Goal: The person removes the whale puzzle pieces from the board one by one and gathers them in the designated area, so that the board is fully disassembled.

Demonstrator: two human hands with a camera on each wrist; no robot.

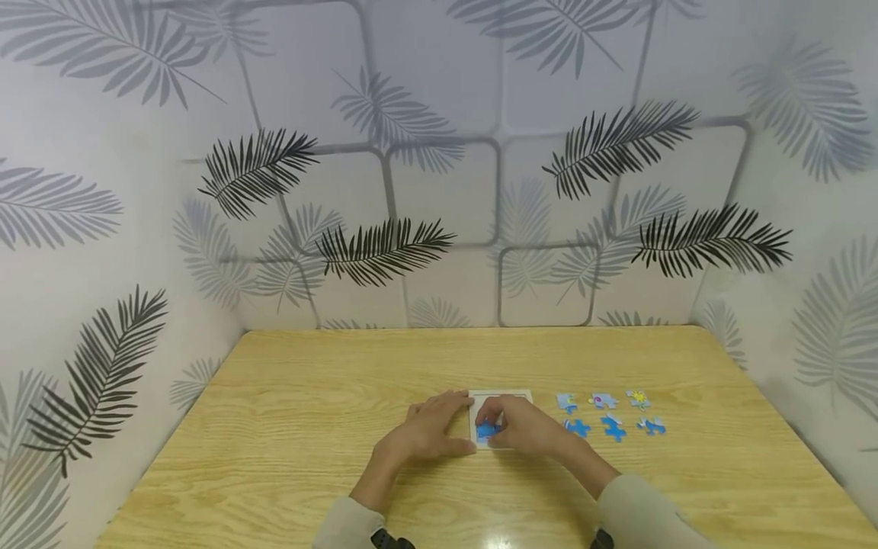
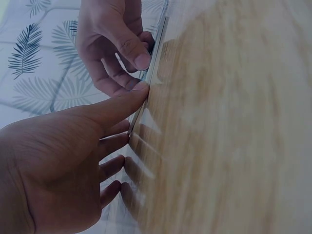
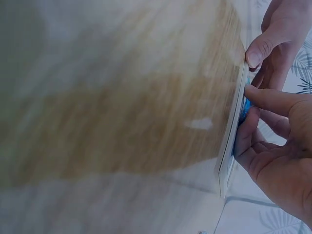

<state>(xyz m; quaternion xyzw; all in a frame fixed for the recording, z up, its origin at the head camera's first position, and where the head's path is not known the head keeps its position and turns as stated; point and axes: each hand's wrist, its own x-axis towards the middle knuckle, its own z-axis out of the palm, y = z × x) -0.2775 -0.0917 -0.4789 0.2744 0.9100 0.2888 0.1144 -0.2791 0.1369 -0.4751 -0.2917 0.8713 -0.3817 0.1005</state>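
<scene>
A small white puzzle tray [image 1: 517, 394] lies flat on the table. My left hand [image 1: 430, 428] is at its left side, with thumb and forefinger touching the edge near two corners; in the left wrist view the other fingers of that hand [image 2: 58, 156] rest on the tabletop. Over the tray, my right hand [image 1: 533, 428] pinches a blue jigsaw piece [image 1: 486, 431] between thumb and fingers. The right wrist view shows a sliver of that blue piece [image 3: 245, 109] at the tray's surface. Fingers hide much of the tray's inside.
Several loose jigsaw pieces lie in two rows right of the tray, among them a yellow sun piece [image 1: 639, 399], a purple-marked piece [image 1: 604, 400] and a blue piece [image 1: 613, 428]. The wooden table [image 1: 309, 389] meets a leaf-patterned wall [image 1: 446, 191] behind.
</scene>
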